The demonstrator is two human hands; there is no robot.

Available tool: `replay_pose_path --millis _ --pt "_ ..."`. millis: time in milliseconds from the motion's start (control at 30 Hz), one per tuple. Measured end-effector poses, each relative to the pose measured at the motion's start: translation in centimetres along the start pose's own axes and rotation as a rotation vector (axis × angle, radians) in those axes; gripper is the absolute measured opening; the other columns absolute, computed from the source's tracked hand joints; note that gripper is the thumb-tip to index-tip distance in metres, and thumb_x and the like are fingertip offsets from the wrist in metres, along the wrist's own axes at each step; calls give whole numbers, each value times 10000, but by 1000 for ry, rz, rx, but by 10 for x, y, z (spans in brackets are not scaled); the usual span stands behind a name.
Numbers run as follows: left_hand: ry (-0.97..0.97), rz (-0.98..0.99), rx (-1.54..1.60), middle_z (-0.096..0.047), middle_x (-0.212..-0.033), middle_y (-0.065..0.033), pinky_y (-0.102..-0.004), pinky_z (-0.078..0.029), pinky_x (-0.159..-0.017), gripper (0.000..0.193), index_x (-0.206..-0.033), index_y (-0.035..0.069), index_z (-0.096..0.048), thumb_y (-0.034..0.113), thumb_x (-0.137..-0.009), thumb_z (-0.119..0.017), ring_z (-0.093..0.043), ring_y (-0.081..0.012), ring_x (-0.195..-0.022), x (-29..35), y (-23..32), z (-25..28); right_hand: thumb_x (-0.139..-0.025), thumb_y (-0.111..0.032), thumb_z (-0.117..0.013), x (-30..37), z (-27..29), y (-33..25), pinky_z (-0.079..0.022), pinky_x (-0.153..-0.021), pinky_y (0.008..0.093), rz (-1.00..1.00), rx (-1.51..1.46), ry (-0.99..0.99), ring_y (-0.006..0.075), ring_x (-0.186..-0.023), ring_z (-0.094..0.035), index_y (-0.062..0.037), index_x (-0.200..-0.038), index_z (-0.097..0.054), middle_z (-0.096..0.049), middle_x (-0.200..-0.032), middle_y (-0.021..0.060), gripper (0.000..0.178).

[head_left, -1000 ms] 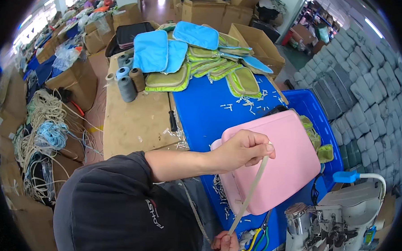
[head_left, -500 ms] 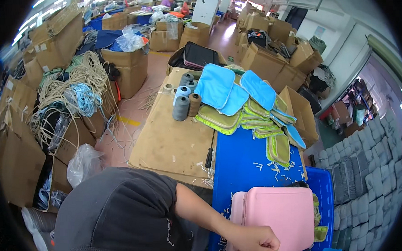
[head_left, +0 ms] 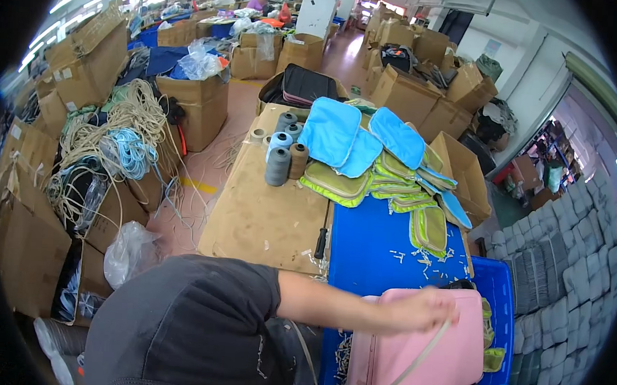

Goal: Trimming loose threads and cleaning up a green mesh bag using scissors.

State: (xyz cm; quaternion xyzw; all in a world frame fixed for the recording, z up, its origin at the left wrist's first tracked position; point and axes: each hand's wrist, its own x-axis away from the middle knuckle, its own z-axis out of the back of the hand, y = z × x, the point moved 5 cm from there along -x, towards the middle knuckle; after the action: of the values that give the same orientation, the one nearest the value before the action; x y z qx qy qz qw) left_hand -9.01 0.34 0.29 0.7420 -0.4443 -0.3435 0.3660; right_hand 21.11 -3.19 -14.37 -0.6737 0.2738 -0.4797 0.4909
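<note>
My left hand (head_left: 424, 311) is blurred, stretched over the upper part of a pink rounded case-like panel (head_left: 445, 363). Pinched in its fingers is a thin beige cord (head_left: 422, 356), pulled taut down across the pink panel to the lower edge of the picture. Another length of similar cord (head_left: 307, 347) hangs beside the dark sleeve, left of the blue table. A second pink layer (head_left: 361, 367) shows under the panel's left side. My right hand does not show.
White scraps (head_left: 426, 263) litter the blue tabletop (head_left: 361, 257). Green and blue pouches (head_left: 391, 182) are piled at its far end, near thread cones (head_left: 277, 166). A black-handled tool (head_left: 321, 243) lies on the cardboard. A blue crate (head_left: 500, 304) stands at the right.
My left hand has risen up and right from the panel's lower edge, drawing the cord out across the pink surface. The fingers seen beneath it at the bottom edge are gone from view.
</note>
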Motion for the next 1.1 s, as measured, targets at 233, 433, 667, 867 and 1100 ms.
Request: replay_pose_path --millis 233,433,667,867,1100 --pt "268 -105 62 -408 -622 58 -231 -238 -466 146 -906 72 -626 181 -953 -542 -336 -55 -516 -77 57 79 -1012 -158 -436 -6 -14 -30 -459 -784 316 126 -119 -25 235 -911 -543 29 -1066 -542 -570 -1034 147 222" --pt "518 -339 138 -417 -610 57 -231 -233 -449 177 -863 86 -606 199 -969 -521 -332 -51 -489 -109 91 134 -1009 -186 -449 -4 -34 -77 -447 -744 293 198 -190 -39 214 -871 -540 17 -1083 -537 -571 -1020 139 234" --pt "61 -285 68 -523 -653 17 -231 -289 -444 150 -829 46 -630 132 -920 -547 -394 -56 -473 -73 87 54 -1005 -219 -463 10 -60 -132 -434 -698 266 280 -266 9 189 -824 -538 3 -1104 -531 -573 -1003 128 253" --pt "-609 -47 -57 -639 -668 -32 -241 -460 -527 163 -806 -8 -655 100 -901 -578 -584 -70 -584 41 41 -73 -1002 -248 -475 13 -105 -167 -423 -658 243 328 -327 -43 167 -784 -535 -8 -1121 -526 -574 -989 119 272" --pt "-322 -504 -873 -699 -909 -92 -353 -540 -711 193 -936 28 -689 206 -871 -658 -682 -209 -815 22 53 39 -979 -199 -533 36 -106 -160 -273 -464 206 345 220 43 54 -520 -383 -25 -1004 -574 -487 -645 -10 181"
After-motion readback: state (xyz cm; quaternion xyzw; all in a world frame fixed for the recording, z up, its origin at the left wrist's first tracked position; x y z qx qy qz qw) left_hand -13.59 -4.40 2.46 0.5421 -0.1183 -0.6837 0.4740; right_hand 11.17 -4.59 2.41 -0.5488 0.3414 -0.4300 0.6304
